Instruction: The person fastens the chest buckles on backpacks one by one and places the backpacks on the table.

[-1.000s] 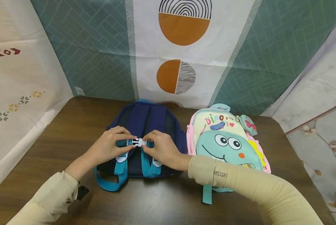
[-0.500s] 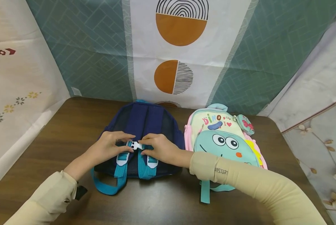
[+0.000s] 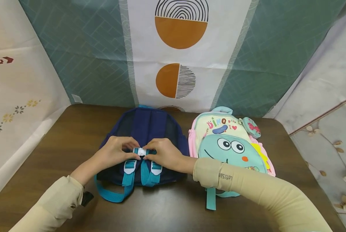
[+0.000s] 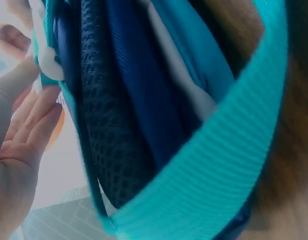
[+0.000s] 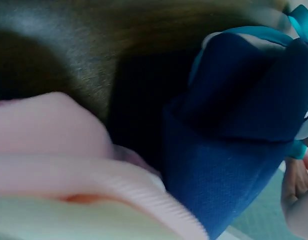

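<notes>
The left hand [image 3: 113, 152] and the right hand [image 3: 166, 155] face each other, each pinching one side of a small white plastic buckle [image 3: 142, 151] between thumb and fingers. The buckle sits on flat teal webbing straps [image 3: 147, 176] over the padded back of a navy fabric backpack [image 3: 149, 124]. Below the hands, two white plastic adjusters [image 3: 130, 167] thread the straps, and one teal loop [image 3: 112, 195] droops past the backpack's bottom onto the table. In the left wrist view that loop crosses close before the camera, with dark mesh behind it.

The navy backpack lies left of the table's middle, its top by the far edge. Just beside it, toward the far right corner, lies a cream, pink and turquoise dinosaur backpack [image 3: 211, 129] with a round turquoise pouch [image 3: 251, 127] at its upper right. Its mint strap end [image 3: 211, 198] points toward the near edge, and the long beige right sleeve [image 3: 248, 180] crosses its lower part.

The table [image 3: 60, 151] is dark brown wood grain with rounded far corners and a pale gleam before the navy backpack. Behind the far edge hangs a green brick-patterned cloth [image 3: 100, 48] with a white panel [image 3: 144, 71] of orange and black-lined half circles. Cream fabric with printed flowers [image 3: 16, 80] borders the left edge; a pale floral sheet [image 3: 329, 129] borders the right.
</notes>
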`<action>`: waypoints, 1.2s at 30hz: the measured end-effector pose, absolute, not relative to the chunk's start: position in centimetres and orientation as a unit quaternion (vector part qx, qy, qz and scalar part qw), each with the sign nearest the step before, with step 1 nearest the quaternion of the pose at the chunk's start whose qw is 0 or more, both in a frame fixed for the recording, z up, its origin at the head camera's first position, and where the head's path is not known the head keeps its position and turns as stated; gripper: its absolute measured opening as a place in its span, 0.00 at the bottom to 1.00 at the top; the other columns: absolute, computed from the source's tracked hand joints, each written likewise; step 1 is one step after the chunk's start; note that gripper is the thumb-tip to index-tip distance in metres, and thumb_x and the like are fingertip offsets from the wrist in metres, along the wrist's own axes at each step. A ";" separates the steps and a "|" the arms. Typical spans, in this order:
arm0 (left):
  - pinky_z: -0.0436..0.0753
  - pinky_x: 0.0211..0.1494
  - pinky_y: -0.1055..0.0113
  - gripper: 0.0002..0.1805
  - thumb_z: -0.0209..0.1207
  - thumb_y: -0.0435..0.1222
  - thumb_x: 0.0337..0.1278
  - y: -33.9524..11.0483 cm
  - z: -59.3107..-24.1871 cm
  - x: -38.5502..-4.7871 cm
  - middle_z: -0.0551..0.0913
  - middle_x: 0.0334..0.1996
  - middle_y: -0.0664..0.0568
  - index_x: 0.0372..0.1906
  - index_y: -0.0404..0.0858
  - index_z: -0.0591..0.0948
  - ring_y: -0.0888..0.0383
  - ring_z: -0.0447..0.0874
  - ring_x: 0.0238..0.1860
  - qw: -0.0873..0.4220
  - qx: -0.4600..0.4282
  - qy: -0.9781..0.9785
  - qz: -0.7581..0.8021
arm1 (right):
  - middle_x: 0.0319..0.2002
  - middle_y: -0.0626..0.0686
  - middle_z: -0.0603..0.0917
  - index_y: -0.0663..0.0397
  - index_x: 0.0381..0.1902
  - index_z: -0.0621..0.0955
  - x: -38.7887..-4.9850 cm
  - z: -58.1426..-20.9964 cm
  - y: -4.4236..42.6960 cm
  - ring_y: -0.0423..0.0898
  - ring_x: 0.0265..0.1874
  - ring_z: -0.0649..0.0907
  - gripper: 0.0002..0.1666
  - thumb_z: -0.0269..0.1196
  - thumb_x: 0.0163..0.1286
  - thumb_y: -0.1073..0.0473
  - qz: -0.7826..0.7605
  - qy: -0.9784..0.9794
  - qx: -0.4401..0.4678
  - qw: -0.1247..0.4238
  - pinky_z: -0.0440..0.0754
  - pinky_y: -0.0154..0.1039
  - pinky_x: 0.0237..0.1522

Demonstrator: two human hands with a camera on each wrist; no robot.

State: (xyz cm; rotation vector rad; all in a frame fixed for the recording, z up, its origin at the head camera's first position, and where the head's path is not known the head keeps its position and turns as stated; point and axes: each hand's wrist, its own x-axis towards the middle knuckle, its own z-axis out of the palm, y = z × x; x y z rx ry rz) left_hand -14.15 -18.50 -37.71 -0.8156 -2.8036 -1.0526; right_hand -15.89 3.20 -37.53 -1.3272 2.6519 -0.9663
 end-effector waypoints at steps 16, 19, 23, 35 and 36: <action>0.70 0.58 0.42 0.28 0.62 0.49 0.54 -15.9 -34.9 -17.2 0.73 0.58 0.42 0.58 0.39 0.75 0.42 0.68 0.61 -0.088 -0.270 -0.910 -0.303 | 0.55 0.49 0.77 0.50 0.58 0.77 -15.5 -36.1 9.0 0.43 0.54 0.76 0.25 0.62 0.64 0.49 -0.175 0.909 -0.370 0.079 0.74 0.38 0.57; 0.69 0.59 0.43 0.29 0.59 0.46 0.59 -12.7 -34.0 -18.5 0.71 0.60 0.40 0.62 0.37 0.71 0.42 0.67 0.61 -0.097 -0.252 -0.905 -0.329 | 0.56 0.50 0.76 0.49 0.60 0.74 -15.1 -35.7 11.4 0.44 0.54 0.76 0.30 0.64 0.62 0.47 -0.158 0.914 -0.365 0.080 0.74 0.39 0.57; 0.67 0.62 0.44 0.37 0.56 0.47 0.61 -8.0 -32.5 -20.6 0.66 0.64 0.39 0.70 0.38 0.57 0.42 0.63 0.65 -0.149 -0.218 -0.896 -0.357 | 0.59 0.51 0.74 0.48 0.64 0.71 -14.3 -34.9 14.3 0.46 0.57 0.74 0.36 0.65 0.60 0.44 -0.127 0.918 -0.371 0.060 0.71 0.42 0.59; 0.57 0.69 0.49 0.46 0.55 0.45 0.61 0.8 -34.6 -26.1 0.52 0.71 0.38 0.73 0.34 0.42 0.43 0.50 0.71 -0.226 -0.080 -0.890 -0.387 | 0.57 0.50 0.74 0.48 0.62 0.71 -10.9 -34.7 22.4 0.47 0.57 0.73 0.39 0.68 0.55 0.42 -0.094 0.927 -0.362 0.026 0.69 0.49 0.58; 0.57 0.70 0.50 0.46 0.55 0.44 0.60 1.2 -34.9 -26.2 0.51 0.71 0.37 0.73 0.33 0.42 0.43 0.50 0.71 -0.229 -0.080 -0.895 -0.375 | 0.57 0.49 0.73 0.48 0.62 0.71 -10.6 -34.9 23.0 0.47 0.57 0.73 0.39 0.68 0.55 0.41 -0.088 0.930 -0.356 0.024 0.70 0.49 0.57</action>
